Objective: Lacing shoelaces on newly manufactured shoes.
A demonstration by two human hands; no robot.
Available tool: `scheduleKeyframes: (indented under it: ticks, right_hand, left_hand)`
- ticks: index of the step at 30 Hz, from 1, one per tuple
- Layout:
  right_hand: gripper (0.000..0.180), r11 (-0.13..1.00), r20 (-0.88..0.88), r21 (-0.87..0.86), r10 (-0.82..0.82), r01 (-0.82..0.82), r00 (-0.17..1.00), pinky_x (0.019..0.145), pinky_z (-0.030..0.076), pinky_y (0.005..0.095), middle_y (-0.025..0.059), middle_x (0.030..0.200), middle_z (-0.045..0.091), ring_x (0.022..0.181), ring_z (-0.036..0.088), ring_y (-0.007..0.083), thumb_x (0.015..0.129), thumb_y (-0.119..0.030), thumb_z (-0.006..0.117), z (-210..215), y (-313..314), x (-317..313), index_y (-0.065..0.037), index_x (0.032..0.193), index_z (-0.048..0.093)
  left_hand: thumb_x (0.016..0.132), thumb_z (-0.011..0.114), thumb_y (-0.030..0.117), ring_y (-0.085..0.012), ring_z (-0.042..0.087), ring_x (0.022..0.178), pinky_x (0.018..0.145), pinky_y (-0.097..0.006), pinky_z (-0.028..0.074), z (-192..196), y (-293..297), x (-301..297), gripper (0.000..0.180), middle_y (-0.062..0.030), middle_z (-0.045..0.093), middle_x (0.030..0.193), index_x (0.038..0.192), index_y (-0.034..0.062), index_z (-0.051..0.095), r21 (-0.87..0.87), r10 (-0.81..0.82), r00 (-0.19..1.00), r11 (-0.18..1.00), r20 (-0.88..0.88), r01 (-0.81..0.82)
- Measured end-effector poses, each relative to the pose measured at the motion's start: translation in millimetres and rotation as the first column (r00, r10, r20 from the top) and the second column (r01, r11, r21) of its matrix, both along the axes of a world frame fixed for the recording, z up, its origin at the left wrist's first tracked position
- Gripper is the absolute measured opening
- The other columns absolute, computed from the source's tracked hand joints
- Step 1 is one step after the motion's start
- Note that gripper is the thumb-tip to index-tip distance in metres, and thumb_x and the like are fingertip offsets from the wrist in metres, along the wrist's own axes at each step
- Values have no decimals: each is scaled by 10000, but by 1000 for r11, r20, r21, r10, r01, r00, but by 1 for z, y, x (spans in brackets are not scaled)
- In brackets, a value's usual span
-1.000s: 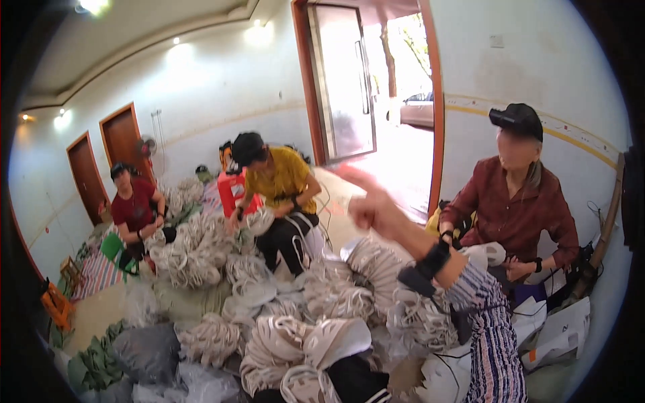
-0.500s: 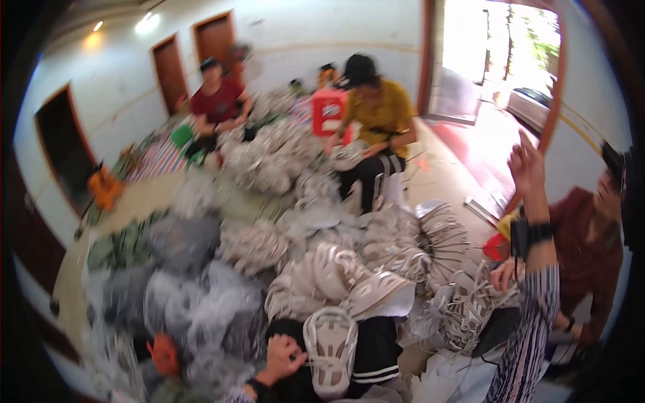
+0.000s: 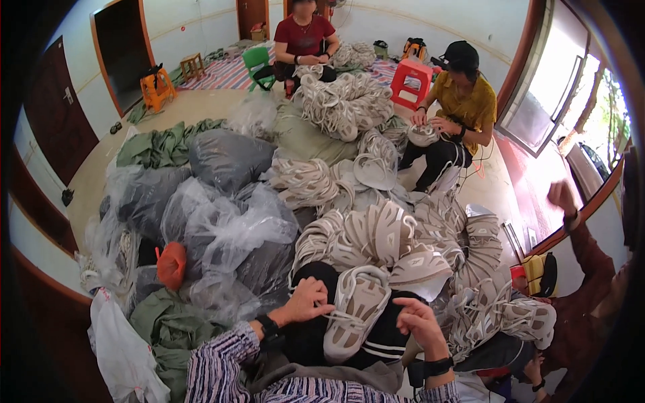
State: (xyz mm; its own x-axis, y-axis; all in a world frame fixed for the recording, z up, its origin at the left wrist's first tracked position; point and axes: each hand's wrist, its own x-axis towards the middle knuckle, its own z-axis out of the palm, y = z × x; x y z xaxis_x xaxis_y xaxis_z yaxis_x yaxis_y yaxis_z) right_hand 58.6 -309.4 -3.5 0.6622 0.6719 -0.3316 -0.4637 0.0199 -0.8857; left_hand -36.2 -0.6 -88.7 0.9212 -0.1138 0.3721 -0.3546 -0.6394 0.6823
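At the lower centre of the frame, a beige and white shoe upper point(image 3: 357, 302) is set on the black trousers point(image 3: 385, 330) of the seated wearer. Just left of it, a pale lace point(image 3: 344, 316) is pinched at the fingertips by the grip of the left hand point(image 3: 304, 301), the lace being drawn out sideways from the upper. To the right of the upper, the right hand point(image 3: 423, 324) is raised with its fingers parted; its grip is released and nothing is held. Dark wristbands are worn on both wrists. Directly above, a heap of similar uppers point(image 3: 366, 232) is spread across the centre of the frame. At centre left, clear plastic bags point(image 3: 228, 221) with dark contents are gathered, and an orange-red object point(image 3: 172, 265) is lodged beside them. Green cloth point(image 3: 168, 322) is crumpled at lower left. Another upper point(image 3: 423, 136) is handled by a co-worker in a yellow shirt point(image 3: 480, 101) at upper right; a second co-worker, in dark red, is seated at upper centre, near a green chair point(image 3: 257, 64).
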Motion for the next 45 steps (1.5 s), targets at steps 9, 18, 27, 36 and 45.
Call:
scheduleKeyframes:
  ticks: [9,18,27,36,45]
  right_hand:
    - [356,848,261,-363,491,-386,831,458,394,195,20,661,613,511,506,56,895,-132,556,18,95,-20,-38,1236,510]
    - [238,667,270,-514,723,-540,636,430,396,230,2,558,556,455,492,69,905,-239,554,9,127,-26,-21,864,642]
    - [237,730,335,-474,667,-492,666,455,375,231,-3,562,546,486,486,63,892,-217,574,18,109,-13,-5,831,661]
    - [229,693,344,-500,709,-519,616,477,384,255,8,572,559,505,498,77,861,-239,592,25,109,-11,-24,830,667]
    - [238,591,517,-550,796,-591,315,595,468,356,119,678,631,626,608,265,818,-251,605,20,113,-29,-20,834,660]
  left_hand:
    - [924,504,238,-158,513,567,537,-297,398,84,51,-14,240,-60,527,614,835,22,554,-320,-389,780,913,-490,254]
    - [909,504,237,-190,559,589,566,-332,425,130,115,-67,201,-56,570,637,894,55,587,-14,-317,797,932,-514,362]
    - [826,556,251,-229,570,616,597,-339,435,113,240,-157,228,-80,593,633,801,37,630,298,344,589,938,-731,-178]
    - [781,598,262,-383,610,757,687,-456,490,74,302,-248,234,-211,626,765,808,44,680,679,803,418,589,-426,-439]
    - [779,566,156,-326,649,798,694,-454,500,50,326,-277,177,-152,665,835,805,19,675,927,883,373,-153,284,-343]
